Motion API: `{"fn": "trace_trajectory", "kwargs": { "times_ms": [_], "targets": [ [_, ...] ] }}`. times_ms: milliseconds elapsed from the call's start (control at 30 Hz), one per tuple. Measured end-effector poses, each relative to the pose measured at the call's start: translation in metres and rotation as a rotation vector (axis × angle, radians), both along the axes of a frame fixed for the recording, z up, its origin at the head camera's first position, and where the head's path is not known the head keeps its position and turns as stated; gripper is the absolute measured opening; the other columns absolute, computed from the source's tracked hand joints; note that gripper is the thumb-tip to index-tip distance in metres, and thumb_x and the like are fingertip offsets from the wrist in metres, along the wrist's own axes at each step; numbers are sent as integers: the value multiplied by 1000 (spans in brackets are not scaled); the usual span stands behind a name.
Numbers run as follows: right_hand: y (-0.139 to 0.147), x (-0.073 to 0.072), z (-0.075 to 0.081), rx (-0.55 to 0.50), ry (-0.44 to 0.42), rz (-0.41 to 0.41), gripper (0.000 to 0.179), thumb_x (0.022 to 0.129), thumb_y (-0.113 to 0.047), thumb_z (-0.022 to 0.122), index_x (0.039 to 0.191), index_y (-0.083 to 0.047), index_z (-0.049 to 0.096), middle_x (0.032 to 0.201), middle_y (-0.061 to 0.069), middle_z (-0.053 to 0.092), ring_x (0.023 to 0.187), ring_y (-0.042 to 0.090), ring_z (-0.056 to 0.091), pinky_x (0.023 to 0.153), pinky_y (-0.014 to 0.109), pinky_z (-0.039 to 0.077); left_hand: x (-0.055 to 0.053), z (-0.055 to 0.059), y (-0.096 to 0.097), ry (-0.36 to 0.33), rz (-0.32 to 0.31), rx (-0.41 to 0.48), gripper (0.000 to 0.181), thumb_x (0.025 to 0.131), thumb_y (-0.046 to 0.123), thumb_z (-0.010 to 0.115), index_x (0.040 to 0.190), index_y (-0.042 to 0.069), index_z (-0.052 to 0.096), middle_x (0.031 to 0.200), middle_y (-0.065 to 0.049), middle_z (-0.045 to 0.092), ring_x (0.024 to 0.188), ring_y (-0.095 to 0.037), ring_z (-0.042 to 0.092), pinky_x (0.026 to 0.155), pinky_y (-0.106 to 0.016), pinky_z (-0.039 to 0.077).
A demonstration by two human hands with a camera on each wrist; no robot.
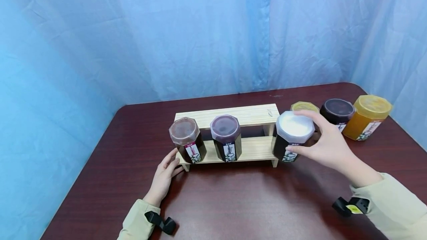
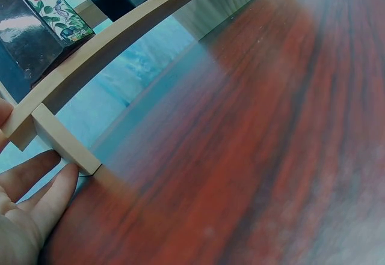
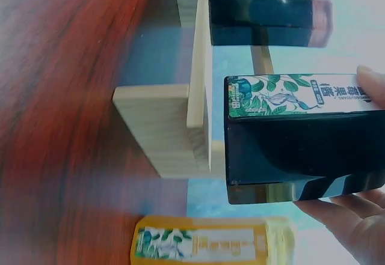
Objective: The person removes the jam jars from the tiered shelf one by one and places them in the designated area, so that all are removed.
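My right hand [image 1: 328, 142] grips a dark jam jar [image 1: 288, 147] with a whitish lid near its top, thumb in front and fingers behind. The jar is upright over the right end of the lower shelf of a wooden two-tier rack [image 1: 255, 149]; in the right wrist view a narrow gap shows between its base [image 3: 289, 151] and the board. My left hand [image 1: 163, 177] holds the rack's left end, with fingertips [image 2: 63, 178] at the front leg. On that lower shelf stand a reddish-lidded jar [image 1: 195, 149] at the left and a purple-lidded jar [image 1: 228, 145] mid-shelf.
Right of the rack stand a yellow-lidded jar [image 1: 305, 106], partly hidden behind my right hand, a dark jar [image 1: 337, 110] and an orange-yellow jar [image 1: 368, 117]. The rack's upper shelf [image 1: 227, 116] rises behind the lower one. Blue curtains [image 1: 200, 36] hang behind the dark red table [image 1: 227, 203].
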State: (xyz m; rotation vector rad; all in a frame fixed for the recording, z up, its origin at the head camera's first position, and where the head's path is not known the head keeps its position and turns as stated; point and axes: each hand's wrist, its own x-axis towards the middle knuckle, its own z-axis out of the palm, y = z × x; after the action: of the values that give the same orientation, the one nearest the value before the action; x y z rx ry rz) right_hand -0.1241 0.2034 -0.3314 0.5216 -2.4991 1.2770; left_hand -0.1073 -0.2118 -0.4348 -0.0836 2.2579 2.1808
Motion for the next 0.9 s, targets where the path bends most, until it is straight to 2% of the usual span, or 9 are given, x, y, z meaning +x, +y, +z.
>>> {"fn": "trace_trajectory", "kwargs": {
  "times_ms": [67, 233, 367, 667, 900],
  "targets": [
    [5, 3, 0, -6, -2, 0, 83, 60, -6, 89, 132, -13, 48, 120, -13, 46, 90, -12, 51, 66, 9, 49, 0, 0, 0, 8, -2, -1, 50, 98, 9, 43, 144, -7, 29, 138, -29, 37, 95, 3, 57, 83, -20, 52],
    [18, 8, -4, 3, 29, -24, 87, 56, -3, 90, 132, -10, 48, 119, -27, 43, 96, -13, 47, 73, 2, 43, 0, 1, 0, 0, -2, 0, 50, 98, 9, 43, 144, -6, 28, 139, -28, 36, 95, 3, 57, 84, -20, 52],
    [28, 9, -9, 23, 40, -49, 90, 54, -2, 90, 132, -11, 48, 120, -30, 42, 100, -13, 43, 76, -2, 37, 0, 2, 0, -15, -1, 2, 50, 99, 8, 42, 145, -5, 28, 140, -26, 36, 95, 4, 57, 85, -21, 51],
    [50, 16, -16, 43, 63, -91, 90, 47, 2, 91, 128, -9, 53, 116, -29, 47, 98, -13, 44, 75, 0, 32, 2, 2, 1, -9, 3, -12, 50, 99, 8, 42, 144, -6, 29, 138, -28, 38, 96, 3, 56, 85, -23, 52],
    [72, 20, -25, 117, 63, -129, 91, 48, -5, 93, 129, -9, 51, 114, -36, 42, 91, -17, 42, 67, 3, 33, 1, 2, 1, 1, 2, -14, 50, 99, 10, 43, 144, -7, 29, 137, -28, 38, 95, 3, 57, 84, -21, 52]
  ]
}}
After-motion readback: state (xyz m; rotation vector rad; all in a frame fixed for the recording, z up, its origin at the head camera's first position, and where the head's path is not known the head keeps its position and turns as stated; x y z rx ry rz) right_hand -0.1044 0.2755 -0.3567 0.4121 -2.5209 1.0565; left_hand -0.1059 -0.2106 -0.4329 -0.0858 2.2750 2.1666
